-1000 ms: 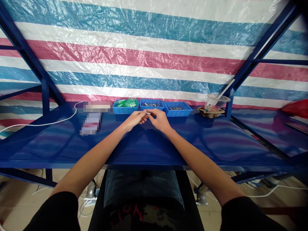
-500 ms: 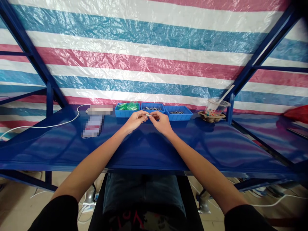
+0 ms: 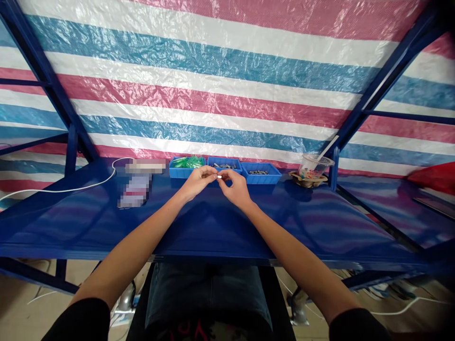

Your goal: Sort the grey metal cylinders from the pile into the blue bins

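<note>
Between my fingertips is a small, pale, oblong piece [image 3: 219,177], too small to name more exactly. My left hand [image 3: 199,181] pinches it from the left side, and my right hand [image 3: 235,186] has thumb and fingers closed at its right side. Both hands hover over the blue table, just in front of three blue bins. Green plastic packaging fills the left bin [image 3: 178,173]. The middle bin [image 3: 237,166], partly covered by my hands, holds small grey and white parts. Many small grey parts lie in the right bin [image 3: 265,180].
A plastic cup with a straw [image 3: 314,166] stands in a brown holder at the right. A blurred-out flat item [image 3: 135,190] and a white cable [image 3: 81,187] lie at the left. Blue frame posts [image 3: 73,151] rise at both sides before a striped sheet [image 3: 213,90].
The view has tilted slightly upward. The pale piece has turned a little between my fingers, and both hands stay together in nearly the same place.
</note>
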A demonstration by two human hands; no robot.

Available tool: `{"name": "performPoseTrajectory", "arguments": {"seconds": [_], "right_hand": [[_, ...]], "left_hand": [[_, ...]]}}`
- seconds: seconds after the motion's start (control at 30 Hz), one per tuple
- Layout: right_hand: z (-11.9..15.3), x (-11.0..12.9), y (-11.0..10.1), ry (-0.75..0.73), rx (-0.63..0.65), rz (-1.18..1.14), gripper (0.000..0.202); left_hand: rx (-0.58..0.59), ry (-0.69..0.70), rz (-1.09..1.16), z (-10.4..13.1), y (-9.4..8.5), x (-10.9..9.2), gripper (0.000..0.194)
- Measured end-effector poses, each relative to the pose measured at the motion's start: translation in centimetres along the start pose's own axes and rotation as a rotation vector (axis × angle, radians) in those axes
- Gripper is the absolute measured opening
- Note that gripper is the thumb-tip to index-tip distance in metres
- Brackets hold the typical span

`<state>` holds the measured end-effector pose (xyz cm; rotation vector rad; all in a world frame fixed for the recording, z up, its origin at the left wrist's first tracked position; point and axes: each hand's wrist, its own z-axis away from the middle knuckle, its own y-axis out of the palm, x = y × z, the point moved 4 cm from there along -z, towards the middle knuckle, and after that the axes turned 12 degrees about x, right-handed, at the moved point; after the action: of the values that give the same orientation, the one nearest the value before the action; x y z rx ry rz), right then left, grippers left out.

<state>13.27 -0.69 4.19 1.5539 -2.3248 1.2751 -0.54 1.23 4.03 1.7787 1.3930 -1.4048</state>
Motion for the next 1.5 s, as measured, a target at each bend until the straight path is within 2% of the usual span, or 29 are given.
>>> {"name": "performPoseTrajectory", "arguments": {"seconds": [0.17,0.27,0.33,0.4,0.47,0.53,0.63,0.73,0.8,0.93,1.03,1.1,1.23,1.33,1.43,1.5], "right_hand": [[-1.3,0.7,-2.8,0.006,-0.217,0.096,0.020],[-3.4,-0.4,-4.8,0.074,-0.379,0.168,0.031],[-5.2,-2.0,-5.0,0.160,-0.343,0.270,0.035],[-6.7,-3.8,-4.5,0.229,-0.219,0.369,0.033],[-7.1,-5.6,-4.1,0.282,-0.155,0.412,0.031],[-6.4,-7.1,-4.1,0.343,-0.142,0.446,0.029],[-3.5,-8.8,-5.3,0.434,-0.164,0.510,0.027],[-0.3,-10.2,-7.3,0.526,-0.184,0.570,0.028],[1.2,-11.0,-8.3,0.595,-0.202,0.593,0.029],[2.1,-12.1,-8.7,0.673,-0.223,0.600,0.030],[2.0,-12.4,-8.5,0.699,-0.239,0.580,0.029],[2.3,-12.7,-9.0,0.752,-0.295,0.563,0.033],[3.8,-14.3,-10.6,0.928,-0.412,0.463,0.047],[4.6,-15.8,-11.2,1.034,-0.424,0.322,0.044],[4.7,-16.6,-11.1,1.071,-0.422,0.213,0.034],[4.7,-16.7,-10.9,1.075,-0.428,0.168,0.032]], "left_hand": [[-0.172,0.071,-0.141,0.1,-1.7,-1.0,0.018],[-0.278,0.090,-0.292,0.3,-3.2,-1.1,0.013],[-0.310,0.092,-0.384,0.5,-4.0,-1.0,0.011],[-0.330,0.094,-0.464,0.6,-4.7,-0.7,0.009],[-0.359,0.096,-0.535,0.6,-5.2,-0.5,0.009],[-0.407,0.090,-0.595,0.7,-6.0,-0.2,0.008],[-0.508,0.053,-0.655,1.1,-7.5,0.5,0.012],[-0.588,-0.014,-0.681,1.5,-9.2,1.7,0.024],[-0.592,-0.073,-0.683,1.7,-10.0,2.8,0.033],[-0.532,-0.169,-0.707,1.9,-10.9,4.2,0.043],[-0.545,-0.205,-0.741,2.2,-11.6,4.2,0.051],[-0.569,-0.229,-0.747,2.3,-12.0,4.1,0.056],[-0.576,-0.281,-0.752,2.5,-12.1,4.8,0.064],[-0.570,-0.266,-0.801,2.6,-11.6,4.6,0.066],[-0.596,-0.181,-0.888,2.8,-10.4,2.5,0.057],[-0.564,-0.087,-0.980,2.5,-8.5,0.6,0.047]]}}
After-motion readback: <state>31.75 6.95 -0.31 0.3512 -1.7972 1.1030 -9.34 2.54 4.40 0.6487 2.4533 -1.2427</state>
